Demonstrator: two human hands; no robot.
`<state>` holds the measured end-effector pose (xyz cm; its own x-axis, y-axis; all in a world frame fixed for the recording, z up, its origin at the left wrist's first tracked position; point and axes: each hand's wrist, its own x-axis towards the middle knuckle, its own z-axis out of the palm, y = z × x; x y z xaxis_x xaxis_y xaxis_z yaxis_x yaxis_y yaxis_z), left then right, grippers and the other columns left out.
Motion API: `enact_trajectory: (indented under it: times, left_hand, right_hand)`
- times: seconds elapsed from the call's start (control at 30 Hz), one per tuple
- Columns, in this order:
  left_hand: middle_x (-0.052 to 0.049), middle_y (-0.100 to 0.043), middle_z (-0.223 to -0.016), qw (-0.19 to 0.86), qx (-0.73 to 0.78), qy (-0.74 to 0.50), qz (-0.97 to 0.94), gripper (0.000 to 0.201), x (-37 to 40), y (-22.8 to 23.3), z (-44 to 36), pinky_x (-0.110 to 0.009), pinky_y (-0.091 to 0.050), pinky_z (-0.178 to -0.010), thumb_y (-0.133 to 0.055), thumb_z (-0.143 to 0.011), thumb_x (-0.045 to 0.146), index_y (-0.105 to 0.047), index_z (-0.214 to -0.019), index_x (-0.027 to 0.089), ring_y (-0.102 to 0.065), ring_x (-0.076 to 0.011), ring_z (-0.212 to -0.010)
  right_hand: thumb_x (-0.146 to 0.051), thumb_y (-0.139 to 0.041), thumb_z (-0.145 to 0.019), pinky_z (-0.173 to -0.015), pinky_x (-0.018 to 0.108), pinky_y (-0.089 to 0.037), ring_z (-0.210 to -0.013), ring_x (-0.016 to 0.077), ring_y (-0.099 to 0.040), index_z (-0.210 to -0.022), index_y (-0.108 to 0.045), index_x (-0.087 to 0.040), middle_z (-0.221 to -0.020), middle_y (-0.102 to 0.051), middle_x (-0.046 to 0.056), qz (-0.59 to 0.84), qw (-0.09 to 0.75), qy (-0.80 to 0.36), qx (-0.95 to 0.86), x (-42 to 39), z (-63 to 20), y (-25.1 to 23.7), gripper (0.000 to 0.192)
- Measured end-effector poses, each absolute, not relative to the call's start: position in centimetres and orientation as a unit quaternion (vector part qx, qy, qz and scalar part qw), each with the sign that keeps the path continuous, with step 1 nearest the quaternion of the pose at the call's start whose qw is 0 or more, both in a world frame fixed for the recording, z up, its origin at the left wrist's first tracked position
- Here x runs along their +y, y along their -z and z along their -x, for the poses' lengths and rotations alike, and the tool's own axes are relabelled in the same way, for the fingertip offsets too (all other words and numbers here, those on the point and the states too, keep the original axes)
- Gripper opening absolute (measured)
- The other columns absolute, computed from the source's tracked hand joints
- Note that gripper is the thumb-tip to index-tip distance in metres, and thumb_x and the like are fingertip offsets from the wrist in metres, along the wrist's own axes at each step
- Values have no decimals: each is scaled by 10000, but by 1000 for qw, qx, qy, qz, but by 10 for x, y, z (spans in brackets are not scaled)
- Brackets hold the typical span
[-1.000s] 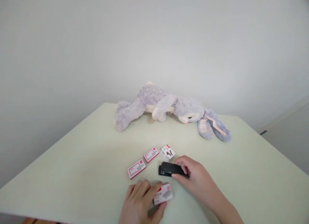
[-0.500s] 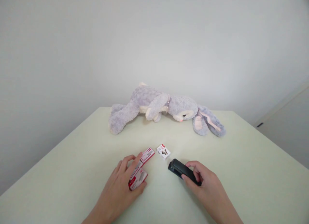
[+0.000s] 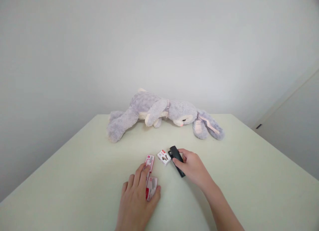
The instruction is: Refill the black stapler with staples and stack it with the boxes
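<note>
My left hand (image 3: 138, 194) lies over several small red-and-white staple boxes on the table, thumb on the right side and fingers on the left. One staple box (image 3: 150, 161) sticks out past the fingertips, and another staple box (image 3: 152, 187) shows beside the thumb; the rest are partly covered by my fingers. My right hand (image 3: 191, 164) grips a black stapler (image 3: 177, 159) between thumb and fingers. The stapler's front end is right beside a small white box (image 3: 163, 157) with a picture of dark clips on it.
A grey plush rabbit (image 3: 154, 109) with long ears lies on its side along the back of the pale green table (image 3: 74, 177). Behind it stands a plain light wall (image 3: 159, 41).
My right hand has carried the stapler left and away from me, turning it so it points more forward, close to the white box. My left hand and the staple boxes have shifted and turned slightly rightward.
</note>
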<state>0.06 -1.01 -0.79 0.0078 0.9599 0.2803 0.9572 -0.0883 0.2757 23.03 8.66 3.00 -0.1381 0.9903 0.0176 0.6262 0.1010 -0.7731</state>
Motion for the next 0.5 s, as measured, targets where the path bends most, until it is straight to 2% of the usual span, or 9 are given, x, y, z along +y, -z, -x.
enact_trajectory:
  times: [0.13, 0.27, 0.33, 0.5]
  left_hand:
    - [-76, -527, -1540, -13, 689, -208, -694, 522, -8, 9, -10, -449, -478, -947, -557, -966, 387, -486, -1465, 254, -584, -283, -1208]
    - [-102, -537, -1527, -30, 682, -212, -699, 538, -5, 11, -12, -453, -486, -933, -563, -982, 454, -498, -1467, 230, -596, -291, -1176]
    - [-111, -533, -1534, -44, 678, -214, -702, 541, -4, 13, -12, -450, -487, -939, -520, -1013, 454, -472, -1502, 227, -592, -289, -1193]
    - [-75, -436, -1635, -74, 657, -207, -721, 628, 3, 17, -12, -459, -472, -1006, -450, -1053, 366, -244, -1641, 290, -477, -298, -1392]
  right_hand:
    - [-317, -662, -873, -500, 238, -272, -519, 122, -477, -974, -647, -196, -572, -501, -81, 584, 290, -351, -673, 80, -208, -22, 159]
    - [-350, -678, -898, -497, 219, -319, -531, 113, -492, -987, -589, -201, -600, -513, -84, 549, 313, -440, -638, 51, -196, -15, 196]
    - [-403, -676, -918, -490, 214, -349, -539, 115, -488, -1042, -612, -197, -613, -486, -84, 543, 319, -459, -627, 38, -195, -13, 248]
    - [-549, -592, -968, -438, 233, -484, -563, 136, -523, -1269, -609, -204, -711, -455, -63, 522, 346, -535, -567, 26, -197, -2, 458]
